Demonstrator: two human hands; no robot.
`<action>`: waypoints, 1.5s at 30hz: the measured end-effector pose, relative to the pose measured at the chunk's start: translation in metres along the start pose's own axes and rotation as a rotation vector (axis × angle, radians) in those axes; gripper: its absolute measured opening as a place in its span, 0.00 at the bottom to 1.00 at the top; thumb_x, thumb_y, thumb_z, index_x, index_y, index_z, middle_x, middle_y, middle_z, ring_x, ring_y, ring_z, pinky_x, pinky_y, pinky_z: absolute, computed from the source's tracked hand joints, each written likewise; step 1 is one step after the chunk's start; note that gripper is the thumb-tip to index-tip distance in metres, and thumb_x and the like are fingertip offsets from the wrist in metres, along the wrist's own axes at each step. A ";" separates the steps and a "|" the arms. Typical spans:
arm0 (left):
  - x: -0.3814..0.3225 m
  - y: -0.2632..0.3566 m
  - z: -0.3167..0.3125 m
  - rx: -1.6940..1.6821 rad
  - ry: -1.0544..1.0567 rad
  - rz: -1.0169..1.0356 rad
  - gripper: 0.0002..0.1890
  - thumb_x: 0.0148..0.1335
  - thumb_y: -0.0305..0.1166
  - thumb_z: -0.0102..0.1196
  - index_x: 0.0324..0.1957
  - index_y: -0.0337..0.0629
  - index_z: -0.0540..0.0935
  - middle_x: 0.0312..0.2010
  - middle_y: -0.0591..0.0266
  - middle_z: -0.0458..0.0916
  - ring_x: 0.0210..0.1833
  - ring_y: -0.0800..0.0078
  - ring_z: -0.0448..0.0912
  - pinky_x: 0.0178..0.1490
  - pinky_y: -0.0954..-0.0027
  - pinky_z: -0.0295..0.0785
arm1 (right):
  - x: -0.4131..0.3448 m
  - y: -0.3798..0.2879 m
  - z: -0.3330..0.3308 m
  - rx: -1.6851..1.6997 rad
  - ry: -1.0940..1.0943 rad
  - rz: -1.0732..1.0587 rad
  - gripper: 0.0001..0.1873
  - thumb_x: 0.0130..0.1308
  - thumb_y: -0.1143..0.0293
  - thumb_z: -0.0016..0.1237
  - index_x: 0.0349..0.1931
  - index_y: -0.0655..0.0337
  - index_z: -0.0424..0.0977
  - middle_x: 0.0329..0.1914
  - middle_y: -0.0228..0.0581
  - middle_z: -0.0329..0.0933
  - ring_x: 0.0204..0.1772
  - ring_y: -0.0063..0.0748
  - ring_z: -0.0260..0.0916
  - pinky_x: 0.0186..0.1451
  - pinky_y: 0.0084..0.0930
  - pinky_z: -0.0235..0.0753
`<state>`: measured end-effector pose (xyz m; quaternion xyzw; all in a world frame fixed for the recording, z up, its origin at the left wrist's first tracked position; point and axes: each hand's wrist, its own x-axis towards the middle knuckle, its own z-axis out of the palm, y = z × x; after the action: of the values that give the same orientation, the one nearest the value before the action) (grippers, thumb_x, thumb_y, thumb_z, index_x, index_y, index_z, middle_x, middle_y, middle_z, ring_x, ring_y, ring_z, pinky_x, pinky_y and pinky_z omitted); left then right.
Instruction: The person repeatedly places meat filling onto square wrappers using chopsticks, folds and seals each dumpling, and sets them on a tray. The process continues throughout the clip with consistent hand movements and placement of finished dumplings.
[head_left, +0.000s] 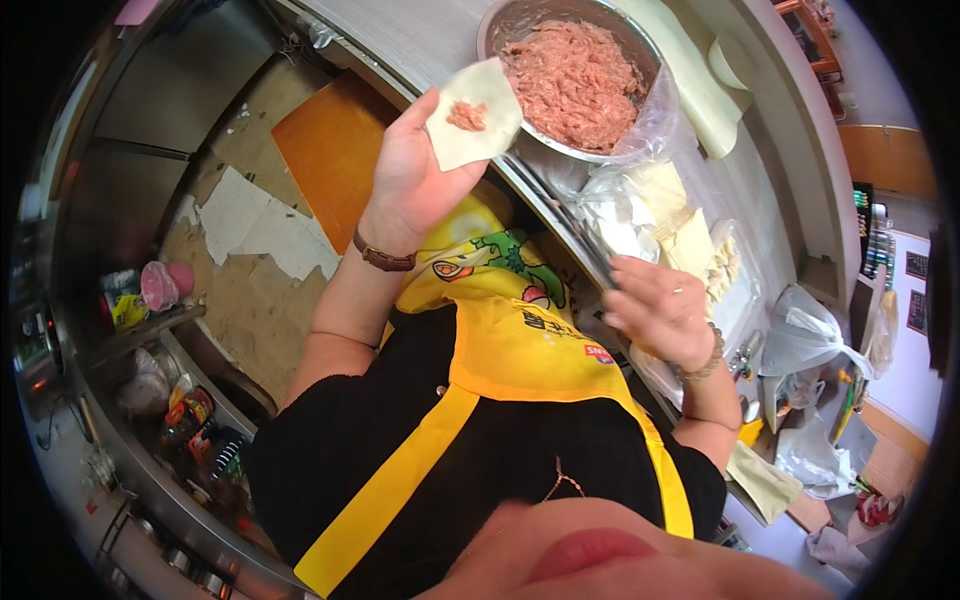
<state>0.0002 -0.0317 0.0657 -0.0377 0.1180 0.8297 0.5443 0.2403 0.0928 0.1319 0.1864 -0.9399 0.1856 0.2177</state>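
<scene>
My left hand (420, 161) is palm up with a pale square dough wrapper (491, 94) spread across its fingers. A small dab of ground meat (466, 116) sits in the middle of the wrapper. Just beyond it, a steel bowl (491, 30) holds a mass of pink minced meat (574, 82). Lower on the right, my right hand (656, 307) is blurred by motion, its fingers closed around a thin dark tool (596, 255) whose exact kind is unclear. Beside this hand lie stacked dough wrappers (686, 244) and several folded dumplings (721, 266).
Clear plastic film (652, 124) hangs at the bowl's rim. A long dough sheet (694, 82) lies along the counter's far side. Right of my hand stands a tied plastic bag (806, 334). An orange-brown board (330, 142) is at left, above flattened cardboard (251, 221) on the floor.
</scene>
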 end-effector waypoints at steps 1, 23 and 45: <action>-0.002 0.001 0.001 -0.011 -0.012 0.029 0.26 0.69 0.39 0.28 0.63 0.30 0.57 0.63 0.49 0.61 0.66 0.60 0.59 0.70 0.59 0.48 | -0.012 -0.001 -0.002 0.292 0.082 0.233 0.05 0.55 0.79 0.51 0.32 0.69 0.73 0.34 0.42 0.71 0.42 0.41 0.76 0.42 0.34 0.82; -0.015 0.021 -0.026 -0.158 -0.262 0.012 0.26 0.69 0.36 0.29 0.64 0.29 0.55 0.64 0.47 0.59 0.66 0.56 0.59 0.70 0.58 0.49 | 0.066 0.139 0.026 0.751 0.498 0.850 0.12 0.67 0.69 0.44 0.40 0.72 0.72 0.36 0.44 0.77 0.43 0.33 0.78 0.49 0.24 0.77; -0.005 0.011 -0.022 -0.059 -0.038 0.073 0.26 0.68 0.36 0.31 0.63 0.28 0.55 0.63 0.46 0.60 0.66 0.56 0.59 0.70 0.57 0.49 | 0.038 0.057 0.004 0.770 0.632 0.678 0.13 0.70 0.69 0.36 0.38 0.73 0.71 0.36 0.45 0.76 0.40 0.46 0.78 0.47 0.31 0.77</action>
<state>-0.0095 -0.0456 0.0472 -0.0338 0.0846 0.8525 0.5147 0.1826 0.1301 0.1309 -0.1223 -0.7019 0.6181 0.3322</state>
